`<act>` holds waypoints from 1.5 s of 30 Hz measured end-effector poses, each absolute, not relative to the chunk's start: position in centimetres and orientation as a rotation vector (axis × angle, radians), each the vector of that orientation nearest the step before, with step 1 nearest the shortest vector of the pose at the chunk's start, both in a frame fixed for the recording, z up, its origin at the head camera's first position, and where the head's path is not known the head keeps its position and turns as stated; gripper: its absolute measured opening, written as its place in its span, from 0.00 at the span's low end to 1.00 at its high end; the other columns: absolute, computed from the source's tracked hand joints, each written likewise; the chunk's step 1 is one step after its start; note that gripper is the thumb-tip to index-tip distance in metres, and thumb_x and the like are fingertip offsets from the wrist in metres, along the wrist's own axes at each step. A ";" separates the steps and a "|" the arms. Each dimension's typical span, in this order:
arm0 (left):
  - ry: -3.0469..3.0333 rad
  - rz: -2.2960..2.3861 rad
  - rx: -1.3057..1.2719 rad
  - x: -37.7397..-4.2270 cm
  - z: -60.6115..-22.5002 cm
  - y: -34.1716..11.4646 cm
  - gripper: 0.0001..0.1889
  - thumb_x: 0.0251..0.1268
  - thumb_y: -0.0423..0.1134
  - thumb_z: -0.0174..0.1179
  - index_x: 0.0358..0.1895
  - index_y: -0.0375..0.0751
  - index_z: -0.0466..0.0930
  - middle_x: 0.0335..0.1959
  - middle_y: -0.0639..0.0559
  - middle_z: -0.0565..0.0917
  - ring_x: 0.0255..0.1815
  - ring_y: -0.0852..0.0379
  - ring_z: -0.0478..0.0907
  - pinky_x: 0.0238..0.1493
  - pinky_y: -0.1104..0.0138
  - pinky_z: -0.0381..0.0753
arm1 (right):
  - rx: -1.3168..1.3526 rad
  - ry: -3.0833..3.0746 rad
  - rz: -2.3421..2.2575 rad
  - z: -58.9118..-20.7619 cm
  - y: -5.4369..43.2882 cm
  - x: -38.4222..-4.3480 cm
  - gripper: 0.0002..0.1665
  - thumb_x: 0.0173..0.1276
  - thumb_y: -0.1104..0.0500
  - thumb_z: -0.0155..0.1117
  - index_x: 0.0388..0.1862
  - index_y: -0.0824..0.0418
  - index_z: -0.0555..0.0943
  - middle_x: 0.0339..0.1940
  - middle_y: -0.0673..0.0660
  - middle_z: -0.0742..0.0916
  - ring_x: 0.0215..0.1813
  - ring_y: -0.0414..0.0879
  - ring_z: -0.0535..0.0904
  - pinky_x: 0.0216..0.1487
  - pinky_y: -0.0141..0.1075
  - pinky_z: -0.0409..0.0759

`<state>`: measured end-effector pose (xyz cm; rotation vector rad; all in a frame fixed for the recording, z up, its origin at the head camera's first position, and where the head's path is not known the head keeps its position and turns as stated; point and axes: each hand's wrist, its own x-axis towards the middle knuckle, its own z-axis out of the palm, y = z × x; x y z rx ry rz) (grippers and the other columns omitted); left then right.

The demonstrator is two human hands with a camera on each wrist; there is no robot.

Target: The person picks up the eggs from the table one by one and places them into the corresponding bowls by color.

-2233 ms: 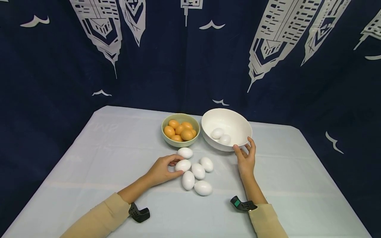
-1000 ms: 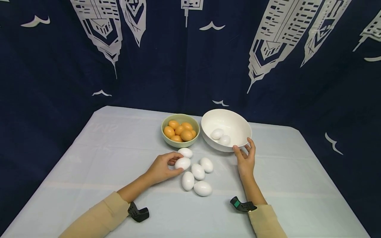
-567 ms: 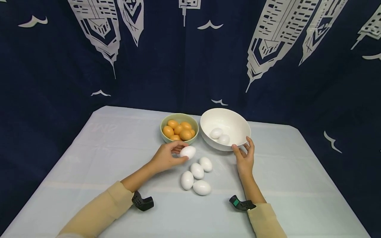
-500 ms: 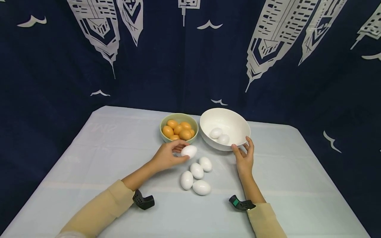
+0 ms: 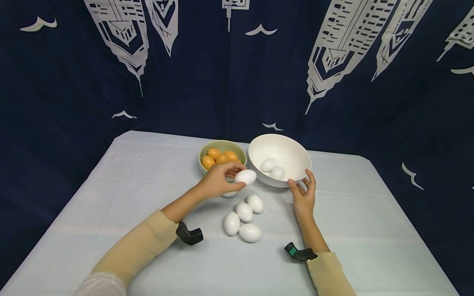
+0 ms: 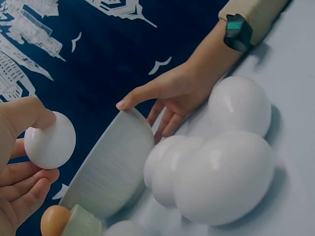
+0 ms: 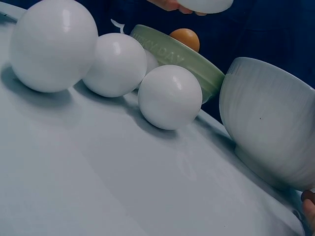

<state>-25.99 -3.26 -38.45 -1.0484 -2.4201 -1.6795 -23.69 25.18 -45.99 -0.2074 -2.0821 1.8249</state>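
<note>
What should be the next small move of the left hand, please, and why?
Probably the left hand should carry its egg right, over the white bowl: that egg is outside it, two eggs lie inside, and the right hand holds this bowl.

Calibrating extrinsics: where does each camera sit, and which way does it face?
Head: on the person's head, looking forward and down at the pale, flat table; left hand, right hand and beige sleeves show.
Left wrist: on that wrist, looking past the held smooth white egg toward the large round white bowl; both hands show.
Right wrist: on that wrist, looking across loose white eggs toward the small round pale-green bowl; parts of both hands show.
Shared: both bowls appear in both wrist views.
</note>
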 end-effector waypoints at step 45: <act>-2.661 -1.392 -0.860 -28.8 -36.6 2.6 0.22 0.57 0.40 0.71 0.55 0.44 0.80 0.47 0.51 0.84 0.47 0.55 0.80 0.49 0.69 0.77 | -0.202 -2.100 1.819 -45.8 25.1 -23.6 0.43 0.73 0.53 0.60 0.78 0.46 0.49 0.73 0.63 0.62 0.69 0.60 0.66 0.66 0.46 0.67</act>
